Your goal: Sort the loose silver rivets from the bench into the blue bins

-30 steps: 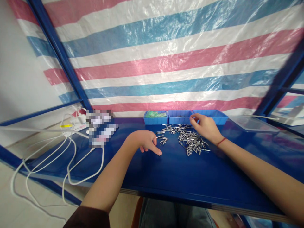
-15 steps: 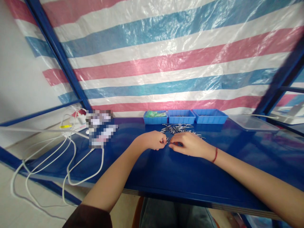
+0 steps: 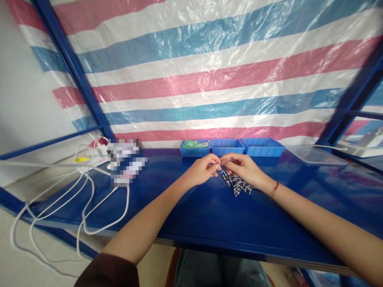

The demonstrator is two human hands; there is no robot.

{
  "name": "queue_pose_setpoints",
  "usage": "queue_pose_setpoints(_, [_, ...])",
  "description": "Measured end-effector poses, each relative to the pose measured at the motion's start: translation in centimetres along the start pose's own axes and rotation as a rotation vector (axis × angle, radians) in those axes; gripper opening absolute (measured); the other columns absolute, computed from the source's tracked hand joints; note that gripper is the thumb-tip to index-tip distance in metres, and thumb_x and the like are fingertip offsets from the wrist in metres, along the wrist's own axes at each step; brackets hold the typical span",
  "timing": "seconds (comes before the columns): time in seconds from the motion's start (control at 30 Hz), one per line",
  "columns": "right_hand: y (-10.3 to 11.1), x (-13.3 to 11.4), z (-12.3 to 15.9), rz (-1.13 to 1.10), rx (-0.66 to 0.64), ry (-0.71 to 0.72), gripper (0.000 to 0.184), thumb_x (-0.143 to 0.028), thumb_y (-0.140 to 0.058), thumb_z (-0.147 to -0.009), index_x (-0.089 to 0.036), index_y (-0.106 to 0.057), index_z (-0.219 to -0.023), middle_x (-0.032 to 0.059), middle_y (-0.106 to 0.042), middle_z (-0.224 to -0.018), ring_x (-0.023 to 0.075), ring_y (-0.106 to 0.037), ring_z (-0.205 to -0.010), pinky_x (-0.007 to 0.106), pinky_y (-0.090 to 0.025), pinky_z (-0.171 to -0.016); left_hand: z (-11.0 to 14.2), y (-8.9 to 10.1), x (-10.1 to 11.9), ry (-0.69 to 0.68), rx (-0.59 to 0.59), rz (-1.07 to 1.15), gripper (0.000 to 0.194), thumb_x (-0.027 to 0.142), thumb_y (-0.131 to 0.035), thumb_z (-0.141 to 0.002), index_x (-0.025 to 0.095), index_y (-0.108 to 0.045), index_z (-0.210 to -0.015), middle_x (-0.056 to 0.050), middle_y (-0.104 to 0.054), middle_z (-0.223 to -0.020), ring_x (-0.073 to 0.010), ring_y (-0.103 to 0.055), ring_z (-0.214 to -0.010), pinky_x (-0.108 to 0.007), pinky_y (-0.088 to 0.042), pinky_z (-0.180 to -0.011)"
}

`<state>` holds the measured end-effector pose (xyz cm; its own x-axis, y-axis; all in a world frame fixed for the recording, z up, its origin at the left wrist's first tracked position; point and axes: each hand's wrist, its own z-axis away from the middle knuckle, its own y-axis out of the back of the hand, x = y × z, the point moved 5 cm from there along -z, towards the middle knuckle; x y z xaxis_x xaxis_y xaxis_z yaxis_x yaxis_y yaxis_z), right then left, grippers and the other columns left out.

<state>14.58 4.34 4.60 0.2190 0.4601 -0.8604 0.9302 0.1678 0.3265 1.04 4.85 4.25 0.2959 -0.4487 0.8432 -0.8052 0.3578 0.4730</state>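
Note:
A loose pile of slim silver metal pins (image 3: 241, 185) with thicker ends lies on the blue table, partly under my right hand. My left hand (image 3: 205, 169) is beside the pile on its left, fingers bent and closed at the tips. My right hand (image 3: 243, 169) arches over the far side of the pile, thumb and fingers pinched together. The fingertips of both hands meet or nearly meet. Whatever is between them is too small and covered to make out.
Three blue bins stand along the back: one with green packets (image 3: 194, 149), a middle bin (image 3: 227, 147) and a right bin (image 3: 263, 147). A clear plastic lid (image 3: 315, 154) lies at the right. White cables (image 3: 128, 207) and a pixelated object (image 3: 127, 163) occupy the left.
The pile lay beyond my hands and is now on the near side, by my right hand. Both hands have moved slightly away from me and to the right; the left fist has loosened.

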Motion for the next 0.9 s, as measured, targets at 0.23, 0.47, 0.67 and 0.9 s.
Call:
queue_pose_setpoints(0.23, [0.4, -0.3, 0.1, -0.089, 0.075, -0.025, 0.030, -0.045, -0.065, -0.070, -0.017, -0.064, -0.081, -0.0009, -0.059, -0.060, 0.0090, -0.047, -0.048, 0.024, -0.038, -0.045, -0.3, -0.5, -0.4, 0.023, -0.012, 0.176, 0.013, 0.027, -0.050, -0.084, 0.016, -0.048, -0.091, -0.004, -0.064, -0.085, -0.0077, -0.061, -0.063, -0.022, -0.047, -0.061])
queue_pose_setpoints(0.47, [0.3, -1.2, 0.3, -0.043, 0.110, 0.027, 0.030, -0.045, -0.067, -0.068, -0.016, -0.065, -0.075, 0.0023, -0.065, -0.068, 0.0097, -0.051, -0.051, 0.025, -0.042, -0.048, -0.4, -0.8, -0.4, -0.010, 0.037, 0.197, 0.020, 0.031, -0.056, -0.081, 0.014, -0.052, -0.091, -0.005, -0.064, -0.086, -0.0091, -0.062, -0.067, -0.022, -0.047, -0.061])
queue_pose_setpoints(0.67, [0.5, -1.3, 0.4, -0.046, 0.124, 0.026, 0.031, -0.044, -0.067, -0.068, -0.017, -0.068, -0.082, 0.0025, -0.065, -0.065, 0.0113, -0.053, -0.052, 0.026, -0.043, -0.049, -0.6, -0.9, -0.6, -0.012, 0.025, 0.253, 0.024, 0.035, -0.055, -0.082, 0.014, -0.052, -0.092, -0.005, -0.064, -0.090, -0.0087, -0.062, -0.066, -0.022, -0.046, -0.061])
queue_pose_setpoints(0.9, [0.6, -1.0, 0.3, -0.029, 0.126, 0.047, 0.032, -0.045, -0.065, -0.070, -0.017, -0.068, -0.086, 0.0020, -0.064, -0.064, 0.0111, -0.052, -0.052, 0.026, -0.041, -0.048, -0.6, -1.0, -0.6, -0.015, -0.007, 0.270, 0.025, 0.038, -0.053, -0.083, 0.015, -0.052, -0.092, -0.006, -0.063, -0.092, -0.0085, -0.061, -0.068, -0.022, -0.046, -0.063])
